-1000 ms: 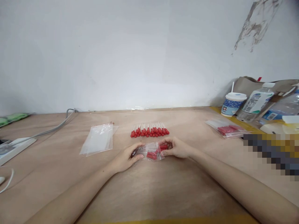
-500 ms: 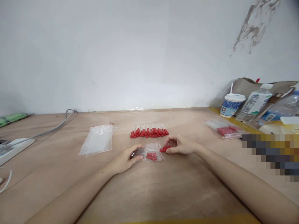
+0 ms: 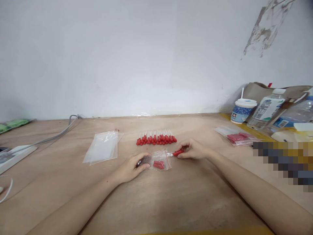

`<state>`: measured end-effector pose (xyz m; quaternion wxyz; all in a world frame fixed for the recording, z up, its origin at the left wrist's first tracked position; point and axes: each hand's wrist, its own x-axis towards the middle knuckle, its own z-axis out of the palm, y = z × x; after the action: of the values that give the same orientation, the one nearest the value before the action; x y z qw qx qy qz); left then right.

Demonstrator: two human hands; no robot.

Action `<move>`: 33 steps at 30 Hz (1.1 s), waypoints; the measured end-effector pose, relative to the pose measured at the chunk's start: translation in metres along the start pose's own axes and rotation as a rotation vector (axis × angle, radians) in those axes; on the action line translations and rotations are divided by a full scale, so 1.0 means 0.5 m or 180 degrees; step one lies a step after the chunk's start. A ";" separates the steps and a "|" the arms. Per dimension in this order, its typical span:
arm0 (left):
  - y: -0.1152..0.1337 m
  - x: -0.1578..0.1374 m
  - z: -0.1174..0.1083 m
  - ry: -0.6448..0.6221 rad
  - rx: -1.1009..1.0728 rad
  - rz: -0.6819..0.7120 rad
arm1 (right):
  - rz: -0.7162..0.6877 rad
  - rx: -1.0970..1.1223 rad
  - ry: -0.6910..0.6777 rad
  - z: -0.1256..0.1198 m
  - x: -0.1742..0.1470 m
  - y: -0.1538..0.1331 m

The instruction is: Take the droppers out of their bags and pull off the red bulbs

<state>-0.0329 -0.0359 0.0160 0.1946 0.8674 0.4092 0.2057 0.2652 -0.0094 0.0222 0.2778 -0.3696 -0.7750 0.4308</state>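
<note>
My left hand (image 3: pixel 133 167) is closed on the left end of a clear zip bag (image 3: pixel 168 164), with a dark, shiny thing just inside its grip. Short red rubber pieces (image 3: pixel 158 164) show within the bag. Close to the bag's red-lined mouth, my right hand (image 3: pixel 192 149) pinches a dropper by its red rubber bulb (image 3: pixel 178 152). Its clear tube points left toward the bag; whether the tip is inside I cannot tell. Behind both hands lies a row of droppers (image 3: pixel 156 139), with red bulbs toward me and clear tubes toward the wall.
Flat clear bags (image 3: pixel 102 147) lie left of the row. On the right is a filled bag (image 3: pixel 237 137) with red pieces. Behind it stand a paper cup (image 3: pixel 242 112) and a plastic bottle (image 3: pixel 266 109). A power strip (image 3: pixel 18 156) and grey cable (image 3: pixel 57 133) are at left.
My right hand has shifted slightly right and up with the dropper, so its red bulb sits farther from the bag's mouth. My left hand and the bag have hardly moved.
</note>
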 end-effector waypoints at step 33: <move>-0.007 -0.002 0.005 0.0007 -0.0014 0.0120 | -0.0013 -0.2686 0.1673 0.100 0.199 -0.057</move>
<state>-0.0344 -0.0349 0.0120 0.1921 0.8743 0.3925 0.2111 0.1615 0.0381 0.0343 0.2908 -0.5445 -0.7862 -0.0287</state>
